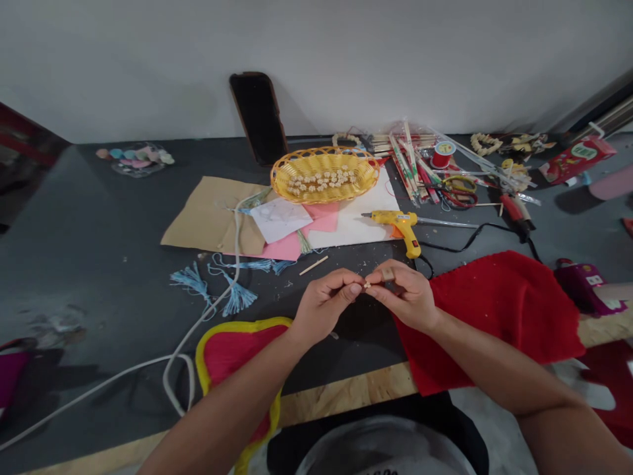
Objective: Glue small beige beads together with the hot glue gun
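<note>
A tiny pale beaded piece (367, 285) is pinched between the fingertips of both hands, above the dark table. My left hand (327, 302) grips it from the left with thumb and forefinger. From the right, my right hand (406, 295) holds it the same way; a ring with a squarish top sits on one finger. Beyond the hands lies a yellow glue gun (403, 227), its nozzle pointing left. Several small pale flower-like pieces rest in the yellow woven basket (316, 158). A short thin stick (313, 265) lies in front of the papers.
Blue tassels (239, 298) and a white cable (190, 330) lie left. Red cloth (509, 316) spreads under my right forearm. A phone (258, 119) leans on the wall. Scissors (459, 191), a red spool (443, 154) and a juice carton (577, 159) are at the back right.
</note>
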{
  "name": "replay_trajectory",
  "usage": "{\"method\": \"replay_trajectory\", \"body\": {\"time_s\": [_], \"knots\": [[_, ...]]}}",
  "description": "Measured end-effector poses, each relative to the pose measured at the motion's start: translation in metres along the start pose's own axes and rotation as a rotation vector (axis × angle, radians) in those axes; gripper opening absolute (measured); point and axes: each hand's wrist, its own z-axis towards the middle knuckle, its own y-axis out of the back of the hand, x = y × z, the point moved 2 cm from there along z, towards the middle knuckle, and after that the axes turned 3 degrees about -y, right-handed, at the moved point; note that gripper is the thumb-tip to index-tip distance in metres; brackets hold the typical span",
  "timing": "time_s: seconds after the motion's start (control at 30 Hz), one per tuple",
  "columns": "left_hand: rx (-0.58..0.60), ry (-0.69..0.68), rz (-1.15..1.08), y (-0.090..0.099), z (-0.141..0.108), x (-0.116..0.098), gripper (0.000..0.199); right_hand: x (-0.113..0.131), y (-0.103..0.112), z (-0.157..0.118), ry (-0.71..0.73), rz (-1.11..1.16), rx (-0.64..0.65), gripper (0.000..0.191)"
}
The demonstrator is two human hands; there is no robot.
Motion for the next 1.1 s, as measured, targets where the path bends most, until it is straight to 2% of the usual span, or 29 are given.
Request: {"method": "replay_trajectory", "body": {"time_s": [0.3,0.43,0.63,0.8,0.97,1.1], "knots": [[0.031,0.014,-0.093,0.0,-0.001,0.0,0.029,0.0,0.002,0.0,0.0,0.006,-0.001,0.007],[-0.027,0.053,-0.139,0.001,-0.001,0.006,0.031,0.001,0.003,-0.001,0.002,0.01,-0.011,0.009],[-0.114,0.128,-0.273,0.003,-0.001,0.018,0.025,0.002,0.01,-0.001,0.021,0.002,-0.036,0.011],[-0.118,0.123,-0.254,0.003,0.0,0.015,0.021,0.005,0.018,-0.003,0.028,-0.001,-0.057,0.012],[-0.112,0.143,-0.224,0.004,-0.001,0.015,0.022,0.011,0.014,-0.007,0.054,0.007,-0.012,0.01],[-0.157,0.164,-0.222,0.007,-0.001,0.018,0.022,0.013,0.016,-0.006,0.098,-0.02,-0.026,0.01]]}}
